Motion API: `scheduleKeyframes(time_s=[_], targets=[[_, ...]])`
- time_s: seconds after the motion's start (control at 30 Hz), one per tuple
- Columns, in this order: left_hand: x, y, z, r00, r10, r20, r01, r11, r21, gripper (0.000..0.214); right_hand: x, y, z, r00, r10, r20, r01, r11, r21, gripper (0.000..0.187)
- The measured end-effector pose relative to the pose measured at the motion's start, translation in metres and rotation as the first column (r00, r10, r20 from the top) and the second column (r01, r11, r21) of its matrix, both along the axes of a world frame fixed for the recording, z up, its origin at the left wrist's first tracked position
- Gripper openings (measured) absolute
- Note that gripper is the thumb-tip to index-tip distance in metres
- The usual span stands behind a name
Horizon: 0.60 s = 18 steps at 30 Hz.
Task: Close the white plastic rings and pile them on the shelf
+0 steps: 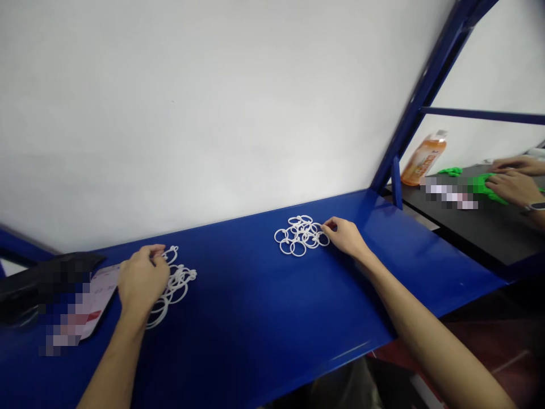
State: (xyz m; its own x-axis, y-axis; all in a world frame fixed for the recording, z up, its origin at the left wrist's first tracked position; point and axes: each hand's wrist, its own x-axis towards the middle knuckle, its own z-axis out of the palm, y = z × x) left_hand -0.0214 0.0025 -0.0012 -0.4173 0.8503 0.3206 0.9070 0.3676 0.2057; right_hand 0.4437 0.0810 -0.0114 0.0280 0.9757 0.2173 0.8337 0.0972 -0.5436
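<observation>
Both hands (pixel 143 278) (pixel 343 236), fingers loosely curled, touch separate clusters of white rings (pixel 304 231).

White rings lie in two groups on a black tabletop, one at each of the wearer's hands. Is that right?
Not quite: the head view shows that this tabletop is blue, not black. The rest stands: one group of white rings is at the left hand, the other group at the right hand.

Soft light, faint sheen on blue tabletop (pixel 247 301)
</observation>
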Motion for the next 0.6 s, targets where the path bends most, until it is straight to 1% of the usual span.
scheduleKeyframes(time_s=[0.1, 0.23, 0.4, 0.5, 0.6], targets=[[0.002, 0.000, -0.005, 0.998, 0.045, -0.052, -0.050, 0.994, -0.099, 0.044, 0.003, 0.002, 0.000, 0.999, -0.032, 0.002, 0.032, 0.999, 0.004, 0.015], [0.012, 0.000, -0.009, 0.995, 0.009, -0.099, -0.027, 0.983, -0.180, 0.049, 0.003, 0.001, 0.001, 0.998, -0.046, 0.042, 0.041, 0.994, 0.096, 0.017], [0.019, -0.001, -0.011, 0.988, -0.052, -0.146, 0.020, 0.977, -0.212, 0.047, -0.003, -0.004, 0.001, 0.994, -0.049, 0.096, 0.025, 0.970, 0.242, 0.019], [0.022, -0.001, -0.013, 0.982, -0.086, -0.168, 0.055, 0.981, -0.184, 0.045, -0.009, -0.008, 0.000, 0.996, 0.012, 0.083, -0.035, 0.960, 0.278, 0.016], [0.028, -0.002, -0.012, 0.979, -0.137, -0.154, 0.110, 0.979, -0.172, 0.039, -0.015, -0.010, -0.002, 0.994, 0.077, 0.073, -0.095, 0.952, 0.291, 0.015]])
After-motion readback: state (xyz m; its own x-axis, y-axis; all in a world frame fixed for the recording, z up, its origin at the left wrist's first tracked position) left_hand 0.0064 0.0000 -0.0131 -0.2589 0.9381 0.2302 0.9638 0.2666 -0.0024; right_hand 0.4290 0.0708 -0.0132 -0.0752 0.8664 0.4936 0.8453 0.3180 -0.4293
